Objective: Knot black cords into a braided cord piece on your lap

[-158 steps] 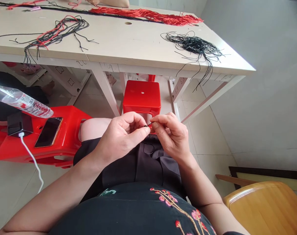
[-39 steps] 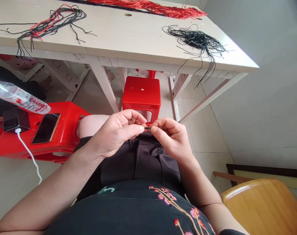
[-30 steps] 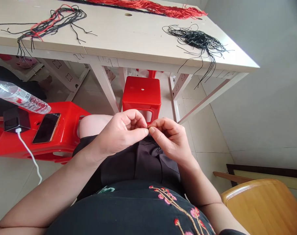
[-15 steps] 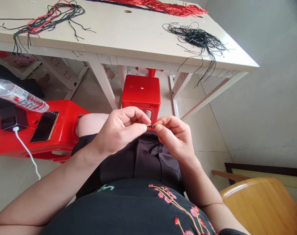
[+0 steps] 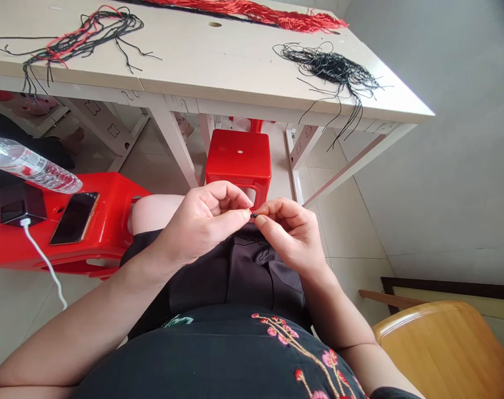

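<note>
Above my lap, my left hand (image 5: 208, 221) pinches a short stretch of black cord (image 5: 254, 215) between thumb and forefinger. My right hand (image 5: 291, 233) grips the same cord just to the right, its thumb and forefinger almost touching the left fingertips. Only a small dark bit, perhaps a knot, shows between the two pinches. A thin loop of the cord hangs down over the dark skirt (image 5: 243, 271). Most of the held part is hidden by my fingers.
On the table (image 5: 218, 61) lie black cords (image 5: 335, 66), red strands (image 5: 301, 21) and braided black-and-red cords (image 5: 85, 36). A red stool (image 5: 239, 152) stands ahead. At left, another red stool (image 5: 110, 216) bears a phone (image 5: 75, 218), charger (image 5: 22, 203) and bottle (image 5: 35, 166). A wooden chair (image 5: 447, 349) is right.
My right hand has shifted slightly left, closing the gap to my left fingertips, so less of the black cord shows between them. The left hand has barely moved.
</note>
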`<state>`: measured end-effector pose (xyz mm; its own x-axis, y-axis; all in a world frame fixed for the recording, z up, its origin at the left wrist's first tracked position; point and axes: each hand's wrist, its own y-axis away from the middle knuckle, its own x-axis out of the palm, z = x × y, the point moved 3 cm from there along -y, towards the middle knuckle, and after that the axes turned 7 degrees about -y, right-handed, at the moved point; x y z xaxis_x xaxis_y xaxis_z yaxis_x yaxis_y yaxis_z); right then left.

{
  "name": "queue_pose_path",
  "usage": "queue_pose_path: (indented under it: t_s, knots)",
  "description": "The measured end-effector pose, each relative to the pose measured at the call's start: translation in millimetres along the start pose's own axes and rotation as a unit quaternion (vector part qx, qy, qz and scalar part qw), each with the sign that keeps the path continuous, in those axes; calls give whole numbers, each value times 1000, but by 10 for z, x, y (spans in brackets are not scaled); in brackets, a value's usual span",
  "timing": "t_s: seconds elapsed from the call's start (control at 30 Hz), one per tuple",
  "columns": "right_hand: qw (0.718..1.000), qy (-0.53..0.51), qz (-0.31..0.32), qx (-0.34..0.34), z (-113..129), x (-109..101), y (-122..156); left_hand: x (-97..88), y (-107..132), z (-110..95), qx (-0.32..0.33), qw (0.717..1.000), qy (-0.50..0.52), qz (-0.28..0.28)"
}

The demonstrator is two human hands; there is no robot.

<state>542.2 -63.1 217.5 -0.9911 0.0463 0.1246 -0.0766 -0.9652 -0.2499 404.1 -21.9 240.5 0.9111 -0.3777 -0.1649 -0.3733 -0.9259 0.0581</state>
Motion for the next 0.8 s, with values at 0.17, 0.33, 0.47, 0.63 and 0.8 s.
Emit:
queue_pose_path:
  t_s: [0.17, 0.33, 0.47, 0.63, 0.8]
  knots:
    - [998, 55, -21, -5, -25, 18, 28, 5, -9, 41, -3, 1000, -5, -12]
    - [995, 77, -33, -55, -32, 26, 36, 11, -30, 27, 4, 1000, 22, -22]
    - [998, 42, -26, -43, -34, 20, 5, -3, -22, -23, 11, 999, 21, -31]
    - [997, 59, -44, -26, 1, 41, -5, -1, -15, -1, 18, 1000, -1, -22]
    - [986, 134, -74, -60, -12, 76, 23, 15, -36, 73, 15, 999, 13, -25]
